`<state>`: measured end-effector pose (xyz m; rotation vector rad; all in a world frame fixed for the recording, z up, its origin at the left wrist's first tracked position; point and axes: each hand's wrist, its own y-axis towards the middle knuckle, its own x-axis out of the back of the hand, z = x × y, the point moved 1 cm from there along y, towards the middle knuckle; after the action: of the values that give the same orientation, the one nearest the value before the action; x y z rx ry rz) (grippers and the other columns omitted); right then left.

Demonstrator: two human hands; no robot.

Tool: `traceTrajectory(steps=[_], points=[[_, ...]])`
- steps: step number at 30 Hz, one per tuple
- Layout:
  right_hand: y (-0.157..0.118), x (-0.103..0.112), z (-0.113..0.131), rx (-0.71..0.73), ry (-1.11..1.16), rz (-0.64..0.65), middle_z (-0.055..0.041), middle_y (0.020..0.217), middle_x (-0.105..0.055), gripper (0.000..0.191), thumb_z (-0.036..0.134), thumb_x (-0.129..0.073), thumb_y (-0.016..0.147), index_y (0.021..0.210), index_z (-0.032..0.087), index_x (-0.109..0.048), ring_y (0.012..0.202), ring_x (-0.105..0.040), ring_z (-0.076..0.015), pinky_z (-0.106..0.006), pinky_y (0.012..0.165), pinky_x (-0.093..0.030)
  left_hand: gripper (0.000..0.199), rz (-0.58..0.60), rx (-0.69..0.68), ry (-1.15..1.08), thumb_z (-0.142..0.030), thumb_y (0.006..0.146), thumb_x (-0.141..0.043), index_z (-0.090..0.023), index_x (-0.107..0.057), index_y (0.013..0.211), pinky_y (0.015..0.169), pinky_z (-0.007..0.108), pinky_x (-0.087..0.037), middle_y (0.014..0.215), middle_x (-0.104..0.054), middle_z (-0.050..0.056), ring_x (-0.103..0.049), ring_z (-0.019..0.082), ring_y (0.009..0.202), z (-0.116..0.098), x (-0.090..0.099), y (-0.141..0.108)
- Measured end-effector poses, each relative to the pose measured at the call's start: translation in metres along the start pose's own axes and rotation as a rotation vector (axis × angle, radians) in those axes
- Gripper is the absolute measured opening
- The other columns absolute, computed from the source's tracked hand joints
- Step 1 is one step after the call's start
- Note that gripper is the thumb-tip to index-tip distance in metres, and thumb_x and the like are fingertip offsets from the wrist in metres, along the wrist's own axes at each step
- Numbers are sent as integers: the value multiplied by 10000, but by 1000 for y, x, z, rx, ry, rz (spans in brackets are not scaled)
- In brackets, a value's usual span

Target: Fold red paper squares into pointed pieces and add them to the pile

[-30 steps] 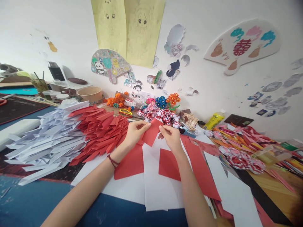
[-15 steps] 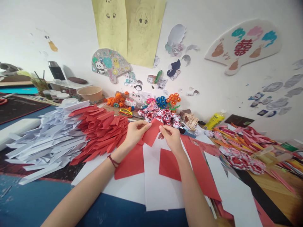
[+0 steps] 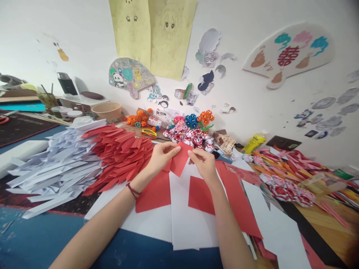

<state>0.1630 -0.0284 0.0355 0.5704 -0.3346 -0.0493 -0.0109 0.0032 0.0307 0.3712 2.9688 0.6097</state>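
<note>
Between my two hands is a small piece of red paper [image 3: 180,161], raised above the table and tilted. My left hand [image 3: 163,157] pinches its upper left edge, thumb on the near face. The thumb and fingers of my right hand [image 3: 203,161] close on its upper right edge. Beneath them lie white sheets [image 3: 182,220], with a flat red sheet [image 3: 154,192] under my left wrist and a red rectangle [image 3: 200,194] beside my right forearm. The far side of the held paper is hidden.
To the left are heaps of folded white paper strips [image 3: 64,160] and folded red ones [image 3: 120,153]. Red-and-white paper flowers [image 3: 196,137] stand behind my hands. On the right lie a long red sheet [image 3: 241,201], coloured strips [image 3: 297,164] and a yellow bottle [image 3: 254,142].
The held red paper has shifted slightly and turned a little more upright. Both hands keep their pinch on it and have moved only slightly.
</note>
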Motion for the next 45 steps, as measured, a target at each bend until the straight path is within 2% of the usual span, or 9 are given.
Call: traceTrajectory(steps=[10,30,37,41,45], points=[[-1,-1,-2,-29,4,-1,3,628,-566,270,391,-596,853,684,180,-599,551,-579,-134,-246,563,-457,283,-55,-14,21,-398,751,-696,-126,-708,829,697,242,-492,822,-715,63,-638,162,753,-1,1,0],[0,-2,-1,-28,2,3,6,611,-560,279,389,-591,854,667,182,-587,543,-580,-136,-250,558,-460,309,-61,-29,58,-434,755,-680,-134,-707,819,661,236,-482,804,-710,57,-630,158,726,0,1,-1],[-1,-2,0,-60,33,-36,11,592,-569,254,406,-616,830,714,180,-614,523,-584,-140,-250,539,-460,311,-48,-34,69,-439,755,-676,-137,-705,824,660,237,-473,797,-704,55,-622,156,717,1,0,-1],[-1,-2,1,-87,83,-14,16,562,-555,266,407,-614,831,689,182,-606,514,-571,-134,-246,538,-454,305,-34,-43,75,-436,766,-666,-134,-695,794,641,225,-453,763,-687,43,-599,141,692,0,-1,-2],[-1,-1,2,-95,111,10,12,558,-554,290,418,-610,830,661,183,-602,516,-566,-133,-251,543,-450,302,-53,-42,45,-432,784,-649,-141,-679,856,700,228,-457,841,-682,50,-601,144,757,-1,-2,-2]])
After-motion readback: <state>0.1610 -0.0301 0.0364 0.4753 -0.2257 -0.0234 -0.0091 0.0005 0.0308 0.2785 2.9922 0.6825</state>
